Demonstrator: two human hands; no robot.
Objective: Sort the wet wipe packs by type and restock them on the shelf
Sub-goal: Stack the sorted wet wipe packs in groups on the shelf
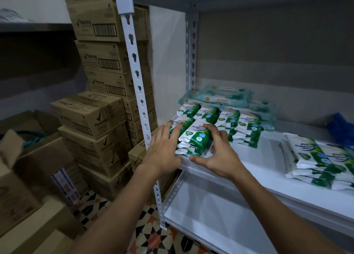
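- At far left, brown Rexona cartons (90, 117) stand stacked on the patterned tile floor (153, 232), beside the white slotted shelf upright (138, 85).
- Left hand (162, 154) — reaches past the upright to the left end of the white shelf (258, 169); fingers straight and spread, tips resting on the left side of the front stack of green-and-white Pine Antibacterial wipe packs (197, 138). Not curled round anything.
- Right hand (218, 157) — just right of the same stack; fingers loosely arched over its top right edge, thumb stretched out low along the shelf's front edge. Touching, no closed hold seen.
- Behind and right of that stack: more green packs in neat rows (239, 125), all on the shelf's left end.
- Pale teal Guardian antibacterial packs (224, 97) lie piled at the back, behind the green rows.
- Far right, well apart: a loose, unsorted heap of green packs (314, 161) on the same shelf; a blue object (341, 129) behind it, blurred.
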